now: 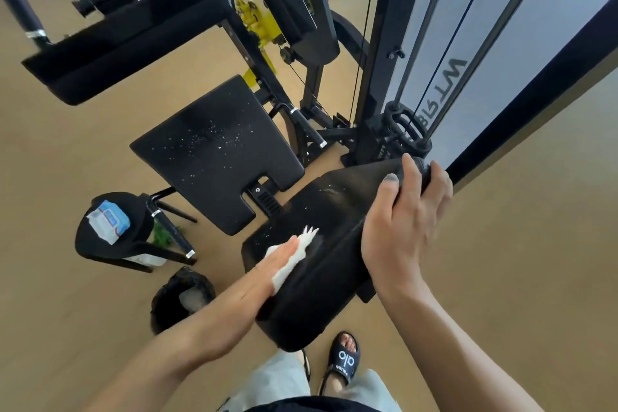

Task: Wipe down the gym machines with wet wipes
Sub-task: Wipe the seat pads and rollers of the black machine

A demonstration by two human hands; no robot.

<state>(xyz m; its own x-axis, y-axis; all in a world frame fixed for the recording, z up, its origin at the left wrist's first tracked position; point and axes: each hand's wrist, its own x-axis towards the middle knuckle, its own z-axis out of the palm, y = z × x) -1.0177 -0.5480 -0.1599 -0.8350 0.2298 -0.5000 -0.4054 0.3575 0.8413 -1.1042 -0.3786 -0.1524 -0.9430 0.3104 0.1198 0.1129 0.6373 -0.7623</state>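
Observation:
A black padded backrest [321, 221] of a gym machine tilts toward me in the middle of the view. My left hand [267, 273] presses a white wet wipe [294, 257] flat against the pad's face with straight fingers. My right hand [404, 224] grips the pad's upper right edge, fingers curled over the top. Beyond it lies the black seat pad [214, 150], speckled with white flecks.
A pack of wet wipes [108, 221] rests on a small black pad at the left. A bin with a black liner [182, 298] stands on the tan floor below it. The weight stack frame with cables [434, 60] rises at the right. My sandalled foot [344, 358] is near the pad's base.

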